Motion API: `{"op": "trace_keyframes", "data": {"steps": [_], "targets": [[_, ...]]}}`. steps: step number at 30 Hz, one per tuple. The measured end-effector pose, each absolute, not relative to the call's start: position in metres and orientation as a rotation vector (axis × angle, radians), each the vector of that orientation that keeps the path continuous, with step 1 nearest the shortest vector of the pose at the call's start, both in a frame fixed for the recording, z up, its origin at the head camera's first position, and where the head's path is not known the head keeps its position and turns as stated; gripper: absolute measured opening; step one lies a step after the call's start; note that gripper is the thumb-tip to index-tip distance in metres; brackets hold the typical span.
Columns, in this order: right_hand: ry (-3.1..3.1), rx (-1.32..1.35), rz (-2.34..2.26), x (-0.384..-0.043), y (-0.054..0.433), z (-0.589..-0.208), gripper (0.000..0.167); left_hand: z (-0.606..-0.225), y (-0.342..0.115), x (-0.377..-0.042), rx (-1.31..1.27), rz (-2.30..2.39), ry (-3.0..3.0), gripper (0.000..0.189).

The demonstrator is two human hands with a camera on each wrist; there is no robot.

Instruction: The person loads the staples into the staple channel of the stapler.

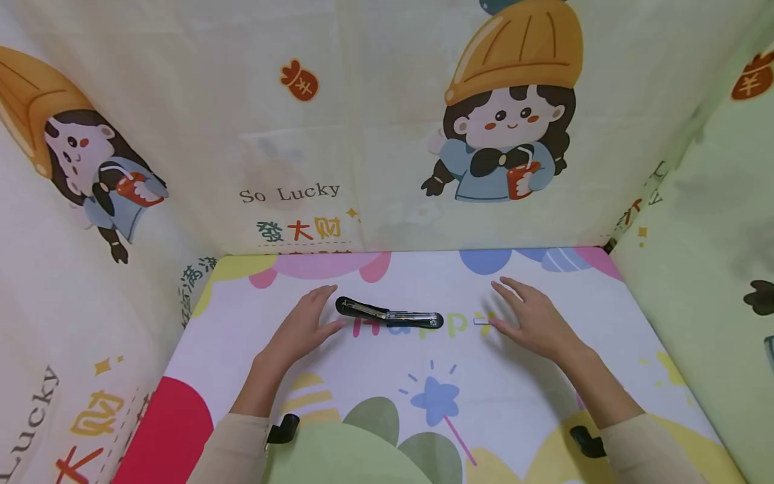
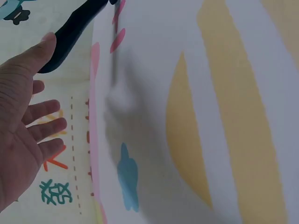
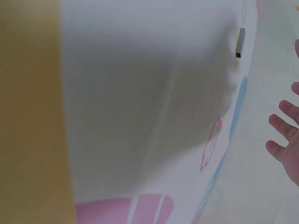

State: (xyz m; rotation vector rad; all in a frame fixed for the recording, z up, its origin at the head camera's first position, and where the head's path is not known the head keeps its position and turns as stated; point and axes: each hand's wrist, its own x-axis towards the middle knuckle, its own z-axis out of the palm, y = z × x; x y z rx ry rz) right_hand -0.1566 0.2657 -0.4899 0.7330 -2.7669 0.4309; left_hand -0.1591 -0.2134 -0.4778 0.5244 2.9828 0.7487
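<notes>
A black stapler [image 1: 417, 319] lies unfolded on the table, its metal channel showing and its two arms spread nearly in a line. To its left, my left hand [image 1: 302, 329] hovers with spread, relaxed fingers and holds nothing. In the left wrist view, the thumb of that left hand [image 2: 16, 135] overlaps one end of the stapler [image 2: 70, 42]. A short silver strip of staples [image 1: 480, 321] lies right of the stapler. Close by it is my right hand [image 1: 538, 326], empty, thumb and fingers apart. The right wrist view shows the staple strip [image 3: 240, 43] apart from the right hand [image 3: 290, 151].
A white tablecloth [image 1: 363, 356] printed with coloured shapes and letters covers the table. Patterned cloth walls [image 1: 387, 148] stand at the back and both sides. Dark wrist-worn devices [image 1: 284, 429] show at both sleeves.
</notes>
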Motion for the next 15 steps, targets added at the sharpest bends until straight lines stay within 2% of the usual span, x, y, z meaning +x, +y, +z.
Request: {"op": "trace_keyframes", "data": {"steps": [8, 15], "targets": [[-2.900, 0.678, 0.611, -0.155, 0.262, -0.496, 0.077, -0.482, -0.209, -0.162, 0.575, 0.929, 2.946, 0.072], [-2.899, 0.696, 0.721, -0.156, 0.260, -0.502, 0.074, -0.489, -0.203, -0.164, 0.509, 1.086, 2.884, 0.066]]}}
